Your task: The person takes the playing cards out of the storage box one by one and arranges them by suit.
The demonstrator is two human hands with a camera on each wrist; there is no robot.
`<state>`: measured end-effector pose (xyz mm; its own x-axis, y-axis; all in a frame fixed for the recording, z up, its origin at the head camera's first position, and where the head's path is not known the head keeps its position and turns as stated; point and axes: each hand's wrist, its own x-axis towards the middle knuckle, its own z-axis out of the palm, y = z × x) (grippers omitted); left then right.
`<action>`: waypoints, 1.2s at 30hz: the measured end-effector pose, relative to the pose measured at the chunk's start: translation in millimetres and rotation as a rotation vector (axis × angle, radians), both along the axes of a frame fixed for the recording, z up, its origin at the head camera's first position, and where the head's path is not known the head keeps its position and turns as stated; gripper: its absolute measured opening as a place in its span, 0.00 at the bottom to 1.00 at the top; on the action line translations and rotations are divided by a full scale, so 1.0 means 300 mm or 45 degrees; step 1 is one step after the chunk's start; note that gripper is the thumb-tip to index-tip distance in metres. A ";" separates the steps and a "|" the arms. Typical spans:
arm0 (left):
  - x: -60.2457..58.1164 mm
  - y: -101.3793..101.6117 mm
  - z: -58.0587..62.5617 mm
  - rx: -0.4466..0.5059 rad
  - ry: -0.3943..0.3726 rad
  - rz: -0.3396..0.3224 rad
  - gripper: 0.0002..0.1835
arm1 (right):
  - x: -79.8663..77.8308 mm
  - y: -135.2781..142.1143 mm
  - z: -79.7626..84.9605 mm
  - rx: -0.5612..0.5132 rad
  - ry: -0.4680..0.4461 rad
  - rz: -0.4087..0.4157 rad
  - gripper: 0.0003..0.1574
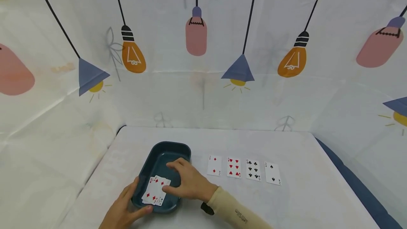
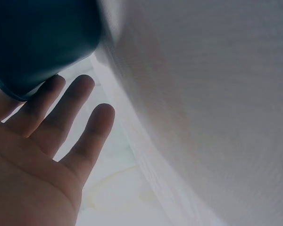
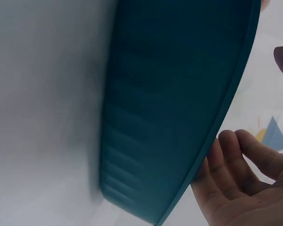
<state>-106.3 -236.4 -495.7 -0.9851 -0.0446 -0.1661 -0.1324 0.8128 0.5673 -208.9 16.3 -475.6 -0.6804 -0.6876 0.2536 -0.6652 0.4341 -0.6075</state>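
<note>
A dark teal tray (image 1: 178,146) with raised walls stands on the table. A small overlapping pile of diamond playing cards (image 1: 155,190) lies face up in its near left part. My left hand (image 1: 125,200) rests against the tray's near left corner, index finger at the left side and thumb along the front wall. In the left wrist view its other fingers (image 2: 101,123) spread out fairly straight below the tray. Over the tray's right side hovers my right hand (image 1: 189,181), thumb and fingers apart, thumb tip near the pile's right edge. I see no card gripped between them.
Right of the tray, a row of face-up cards lies on the white table (image 1: 286,207): two of diamonds (image 1: 214,165), six of hearts (image 1: 234,167), six of clubs (image 1: 253,170), two of spades (image 1: 272,173). A lamp-patterned cloth (image 1: 165,91) hangs behind.
</note>
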 end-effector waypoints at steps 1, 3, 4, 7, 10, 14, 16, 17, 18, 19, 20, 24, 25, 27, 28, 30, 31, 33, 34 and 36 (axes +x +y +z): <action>-0.001 0.000 -0.002 -0.001 0.000 -0.001 0.65 | 0.000 -0.005 0.000 0.007 0.009 -0.007 0.44; -0.003 -0.001 -0.006 -0.004 -0.002 0.001 0.66 | 0.001 -0.015 0.000 0.027 0.034 -0.018 0.45; -0.004 -0.001 -0.008 -0.003 -0.006 0.004 0.66 | 0.003 -0.019 0.001 0.041 0.045 -0.023 0.45; -0.006 -0.001 -0.008 -0.001 0.001 0.006 0.66 | 0.000 -0.031 -0.003 0.078 0.106 -0.024 0.45; -0.009 0.000 -0.007 -0.006 0.018 0.008 0.66 | -0.002 -0.042 -0.002 0.113 0.152 -0.026 0.45; -0.015 0.004 -0.006 -0.020 0.031 0.005 0.66 | -0.006 -0.057 -0.010 0.153 0.162 -0.036 0.45; -0.017 0.006 -0.007 -0.022 0.026 0.009 0.66 | -0.007 -0.066 -0.016 0.170 0.163 -0.044 0.45; -0.016 0.007 -0.007 -0.016 0.020 0.013 0.66 | -0.006 -0.071 -0.020 0.182 0.162 -0.049 0.45; -0.015 0.006 -0.008 -0.013 0.016 0.015 0.66 | -0.005 -0.077 -0.024 0.193 0.167 -0.051 0.45; -0.013 0.006 -0.009 -0.010 0.012 0.019 0.66 | -0.004 -0.083 -0.028 0.202 0.167 -0.053 0.45; -0.011 0.005 -0.010 -0.009 0.008 0.020 0.65 | -0.002 -0.090 -0.030 0.218 0.167 -0.057 0.46; -0.010 0.001 -0.008 -0.006 -0.007 0.013 0.64 | 0.003 -0.120 -0.037 0.307 0.176 -0.090 0.48; -0.009 0.000 -0.008 -0.003 -0.013 0.015 0.64 | 0.005 -0.128 -0.038 0.334 0.177 -0.102 0.49; -0.009 0.000 -0.007 0.000 -0.018 0.011 0.63 | 0.006 -0.146 -0.043 0.383 0.192 -0.126 0.49; -0.010 -0.001 -0.007 0.003 -0.015 0.007 0.63 | 0.006 -0.154 -0.044 0.400 0.202 -0.135 0.49; -0.011 -0.002 -0.007 0.000 -0.012 0.000 0.63 | 0.006 -0.171 -0.047 0.423 0.223 -0.145 0.50; -0.011 -0.004 -0.007 -0.001 -0.011 -0.004 0.63 | 0.005 -0.178 -0.047 0.432 0.232 -0.147 0.51; -0.013 -0.006 -0.008 -0.002 -0.008 -0.011 0.63 | 0.004 -0.190 -0.047 0.452 0.247 -0.152 0.52; -0.013 -0.008 -0.009 -0.001 -0.009 -0.016 0.63 | 0.004 -0.196 -0.046 0.460 0.247 -0.155 0.53; -0.013 -0.011 -0.011 0.004 -0.003 -0.025 0.63 | 0.002 -0.206 -0.046 0.479 0.240 -0.159 0.54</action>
